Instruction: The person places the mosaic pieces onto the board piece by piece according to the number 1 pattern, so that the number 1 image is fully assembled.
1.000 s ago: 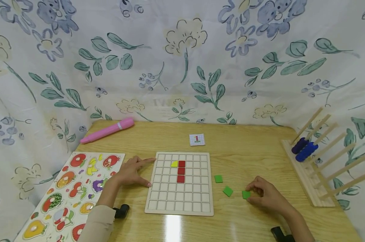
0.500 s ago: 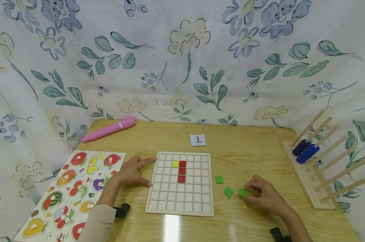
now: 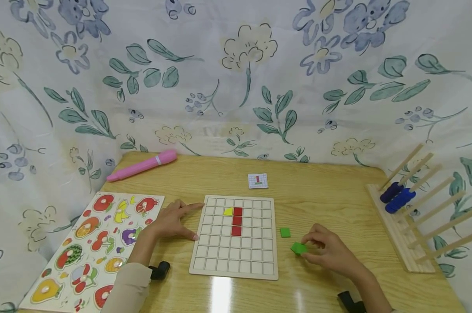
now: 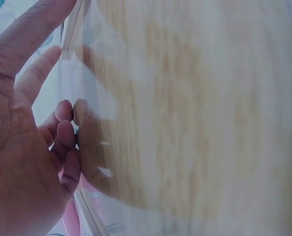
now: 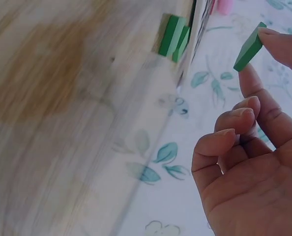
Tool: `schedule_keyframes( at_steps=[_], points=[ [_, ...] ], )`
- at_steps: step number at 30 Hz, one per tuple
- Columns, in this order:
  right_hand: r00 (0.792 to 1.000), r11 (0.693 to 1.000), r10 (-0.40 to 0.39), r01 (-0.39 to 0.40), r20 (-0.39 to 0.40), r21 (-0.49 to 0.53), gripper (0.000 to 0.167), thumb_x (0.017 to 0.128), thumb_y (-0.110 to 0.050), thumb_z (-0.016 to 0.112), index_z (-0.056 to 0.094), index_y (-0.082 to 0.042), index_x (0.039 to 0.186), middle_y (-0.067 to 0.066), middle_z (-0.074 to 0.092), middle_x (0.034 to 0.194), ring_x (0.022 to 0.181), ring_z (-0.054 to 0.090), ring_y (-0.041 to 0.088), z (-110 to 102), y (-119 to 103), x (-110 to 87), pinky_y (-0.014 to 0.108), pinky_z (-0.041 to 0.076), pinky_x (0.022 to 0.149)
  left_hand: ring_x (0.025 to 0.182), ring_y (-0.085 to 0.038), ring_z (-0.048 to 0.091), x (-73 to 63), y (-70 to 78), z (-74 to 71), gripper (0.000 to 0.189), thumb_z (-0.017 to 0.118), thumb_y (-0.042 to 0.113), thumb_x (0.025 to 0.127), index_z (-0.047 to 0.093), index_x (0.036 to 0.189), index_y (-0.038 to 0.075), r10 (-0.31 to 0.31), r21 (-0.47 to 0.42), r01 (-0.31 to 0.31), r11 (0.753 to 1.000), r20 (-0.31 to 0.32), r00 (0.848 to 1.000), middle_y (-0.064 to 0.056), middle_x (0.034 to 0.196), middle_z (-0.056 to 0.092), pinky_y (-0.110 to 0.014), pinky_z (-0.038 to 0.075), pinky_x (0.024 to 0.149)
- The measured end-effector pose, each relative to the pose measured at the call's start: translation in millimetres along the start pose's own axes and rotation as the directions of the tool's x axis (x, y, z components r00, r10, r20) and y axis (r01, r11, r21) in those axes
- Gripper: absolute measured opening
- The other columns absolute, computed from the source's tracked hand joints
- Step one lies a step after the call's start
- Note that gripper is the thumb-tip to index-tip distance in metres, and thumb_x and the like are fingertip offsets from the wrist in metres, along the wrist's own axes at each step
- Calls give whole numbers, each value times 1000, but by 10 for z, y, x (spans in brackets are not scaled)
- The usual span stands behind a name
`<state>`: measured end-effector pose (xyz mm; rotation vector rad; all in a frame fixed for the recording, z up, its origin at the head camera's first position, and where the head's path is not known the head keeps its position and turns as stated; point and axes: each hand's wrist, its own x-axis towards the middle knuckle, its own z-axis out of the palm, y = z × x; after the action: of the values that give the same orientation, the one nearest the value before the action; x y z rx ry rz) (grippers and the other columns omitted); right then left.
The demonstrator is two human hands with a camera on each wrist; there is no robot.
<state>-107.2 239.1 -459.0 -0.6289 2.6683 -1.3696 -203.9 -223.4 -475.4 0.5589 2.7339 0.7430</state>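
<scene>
My right hand [image 3: 330, 250] pinches a green square tile [image 5: 249, 47] between thumb and index finger, lifted off the table in the right wrist view. Its other fingers curl loosely toward the palm. Two more green tiles lie right of the board: one flat green tile [image 3: 285, 232], the other overlapped by the held tile in the head view. My left hand [image 3: 169, 221] touches the left edge of the wooden grid board [image 3: 219, 251] with extended index finger and thumb. On the board, a column of three red squares [image 3: 237, 221] stands beside a small yellow piece [image 3: 228, 211].
Behind the board lies a small card [image 3: 257, 181] printed with a coloured grid pattern. A fruit puzzle board [image 3: 83, 256] is under and left of the left forearm. The pink pen-shaped object [image 3: 142, 166] lies back left; a wooden peg rack [image 3: 400, 230] with blue beads stands right.
My right hand has picked the rightmost green tile off the table and carried it left, over the neighbouring green tile. The left hand stays at the board's edge.
</scene>
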Motion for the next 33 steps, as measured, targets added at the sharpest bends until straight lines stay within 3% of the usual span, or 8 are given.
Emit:
schedule_keyframes(
  at_steps=[10,18,27,33],
  points=[
    [999,999,-40,40,27,0,22,79,-10,82,72,-17,97,6,49,85,76,44,18,88,-108,112,30,42,65,81,-19,31,8,-2,-3,101,89,55,60,48,148,29,5,7,-5,1000,1,1000,-5,95,40,-33,27,72],
    [993,996,-90,89,71,17,18,82,-14,81,71,-13,97,5,45,84,76,43,16,168,-183,256,31,41,64,82,-19,32,11,-1,-4,101,89,56,60,47,149,31,1,8,-1,1000,6,1000,-5,97,40,-33,27,72],
    [990,996,-88,90,109,-11,19,80,-13,82,73,-13,97,7,47,84,77,45,16,239,-266,419,27,44,65,82,-20,32,15,-13,-3,101,88,58,60,46,149,33,-18,18,17,1000,11,1000,-4,97,39,-34,27,71],
    [985,995,-98,98,145,9,19,80,-11,81,71,-14,96,8,47,84,78,45,19,317,-297,528,31,43,67,82,-19,32,5,-13,-1,101,88,58,60,47,149,31,-9,15,9,1000,11,1000,-5,97,40,-33,27,70]
  ],
)
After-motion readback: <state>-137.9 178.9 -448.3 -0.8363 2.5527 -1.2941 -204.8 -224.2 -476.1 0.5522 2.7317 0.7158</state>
